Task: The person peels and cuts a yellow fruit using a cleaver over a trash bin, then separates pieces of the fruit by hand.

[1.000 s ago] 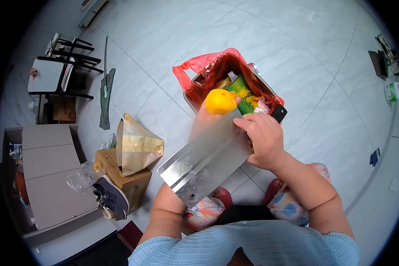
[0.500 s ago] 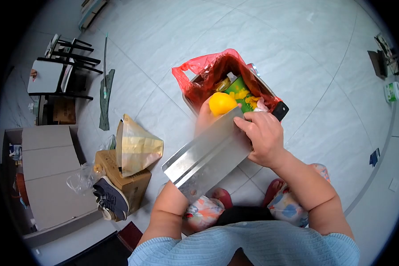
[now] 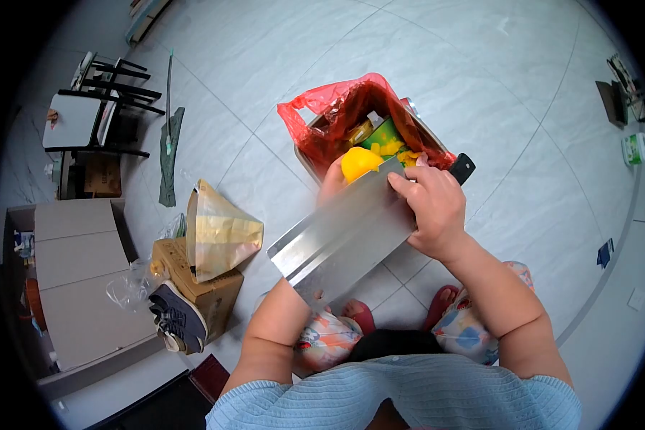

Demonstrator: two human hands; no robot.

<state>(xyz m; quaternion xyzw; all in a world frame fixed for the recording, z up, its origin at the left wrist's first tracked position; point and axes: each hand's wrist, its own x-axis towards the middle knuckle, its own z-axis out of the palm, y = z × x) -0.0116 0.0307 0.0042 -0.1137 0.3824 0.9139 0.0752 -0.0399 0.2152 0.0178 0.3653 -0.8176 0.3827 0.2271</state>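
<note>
1. Yellow fruit (image 3: pixel 360 164) sits just above the middle of the frame, in the left hand (image 3: pixel 332 180), over the near side of a bin (image 3: pixel 307 160). The hand is closed around it, though the blade hides part of the grip.
2. The cleaver (image 3: pixel 344 229) slants across the middle of the frame, its broad blade reaching down toward the lower left and its upper end at the fruit. Whether the edge is cutting into the fruit cannot be told.
3. The right hand (image 3: pixel 437 204) is clamped on the cleaver at its handle end, with the thumb on the blade. The black handle (image 3: pixel 463 168) sticks out beyond the fingers. The hands are near each other.
4. The bin is lined with a red bag (image 3: pixel 373 84) and holds a green container (image 3: pixel 385 133) with yellow scraps (image 3: pixel 388 148) on it.
5. Below the cleaver, at the bottom of the frame, are two red slippers (image 3: pixel 360 315) on the person's feet.
6. At left, a yellowish bag (image 3: pixel 223 231) rests against a cardboard box (image 3: pixel 215 292), with a dark shoe (image 3: pixel 181 315) beside it.
7. Chairs (image 3: pixel 75 120) stand at upper left, and a white and green bottle (image 3: pixel 634 148) at the right.
</note>
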